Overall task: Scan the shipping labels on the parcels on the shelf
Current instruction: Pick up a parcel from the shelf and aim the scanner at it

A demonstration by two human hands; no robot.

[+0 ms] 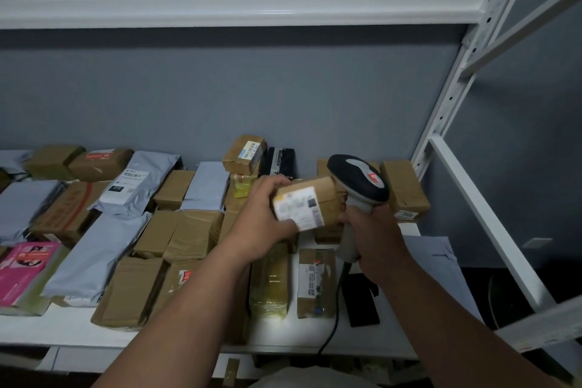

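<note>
Cardboard and grey plastic cover most of what we see on the white shelf [75, 329]. Starting at the left, we count one pink packet [23, 271] at the front edge and four grey poly mailers [94, 258] spread from the left end to the middle; only one of those shows a white label face up. Brown boxes fill the gaps between them, too crowded and overlapped for us to count surely. Two yellow-wrapped parcels [271, 283] lie near the middle. Above them our left hand [267, 214] grips one small brown parcel [310, 203], lifted off the shelf, its shipping label [297, 209] turned toward us. Just right of it, our right hand [376, 239] is wrapped around the handle of one barcode scanner [359, 183], whose head sits close beside the parcel. One black flat device [362, 299] lies on the shelf below.
</note>
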